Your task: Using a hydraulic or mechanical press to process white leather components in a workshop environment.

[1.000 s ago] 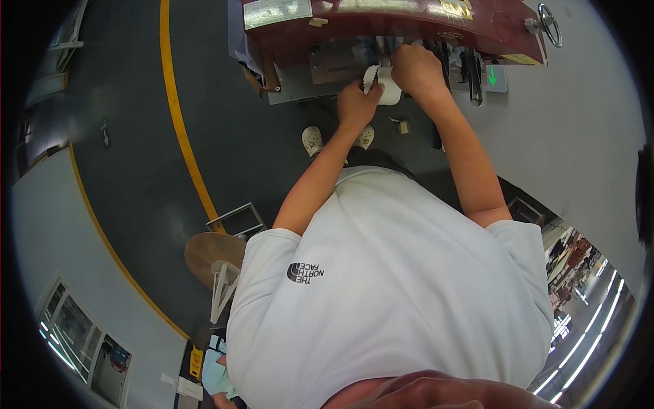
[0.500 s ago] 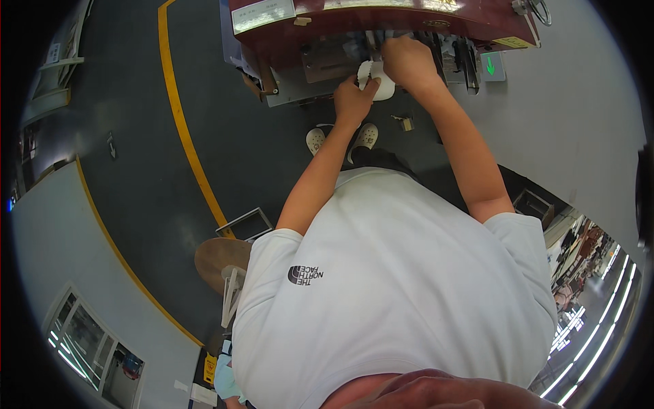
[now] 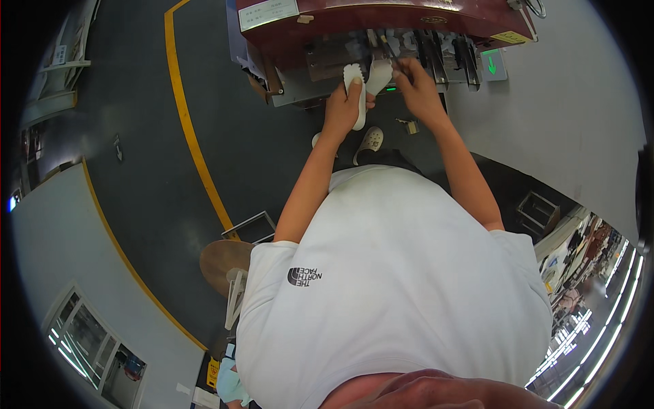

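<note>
My left hand is closed on a white shoe-upper-like piece, thumb on top. The piece is long and curved, with a notched edge at its far end. A second broad white flap stands just right of it; whether both belong to one piece I cannot tell. My right hand is beside the flap, with thumb and fingers pinched around what looks like a thin dark stick. The stick points at the machine's opening, and its far end is too small to make out.
A dark red machine spans the far side, with metal guides at its right and a metal plate below it. A small brass-coloured object is beneath. A round brown stool seat stands behind left, near a yellow floor line.
My right hand has drawn back from the machine, down and right. My left hand has shifted slightly left and lower, turning the white piece so its length and notched edge show.
</note>
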`<action>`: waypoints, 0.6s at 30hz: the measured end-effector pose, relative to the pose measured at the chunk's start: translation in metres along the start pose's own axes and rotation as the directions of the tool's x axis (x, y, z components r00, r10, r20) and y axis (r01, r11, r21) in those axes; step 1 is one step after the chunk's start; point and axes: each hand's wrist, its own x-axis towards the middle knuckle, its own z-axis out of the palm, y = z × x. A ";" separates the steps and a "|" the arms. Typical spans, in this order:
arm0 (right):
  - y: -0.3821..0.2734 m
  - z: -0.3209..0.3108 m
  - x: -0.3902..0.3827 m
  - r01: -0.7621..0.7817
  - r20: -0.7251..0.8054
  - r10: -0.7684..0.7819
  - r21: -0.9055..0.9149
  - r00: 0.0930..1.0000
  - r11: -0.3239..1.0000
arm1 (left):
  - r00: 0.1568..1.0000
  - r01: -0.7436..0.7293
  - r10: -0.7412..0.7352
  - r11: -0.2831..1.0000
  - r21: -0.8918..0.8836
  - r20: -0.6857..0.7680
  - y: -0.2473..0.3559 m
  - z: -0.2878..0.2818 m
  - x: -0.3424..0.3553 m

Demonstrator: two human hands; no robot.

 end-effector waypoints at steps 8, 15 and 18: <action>0.014 0.019 -0.062 -0.143 0.132 0.099 0.386 0.986 0.911 | 0.866 0.211 -0.213 0.976 0.056 0.452 0.003 0.001 -0.030; 0.001 -0.043 -0.043 -0.280 0.046 0.331 0.649 0.943 0.708 | 0.732 -0.096 -0.141 0.947 0.306 0.666 -0.019 0.015 -0.024; -0.013 -0.088 -0.043 -0.155 -0.033 0.261 0.729 0.965 0.667 | 0.642 -0.179 -0.427 0.723 0.667 0.636 -0.043 0.014 -0.022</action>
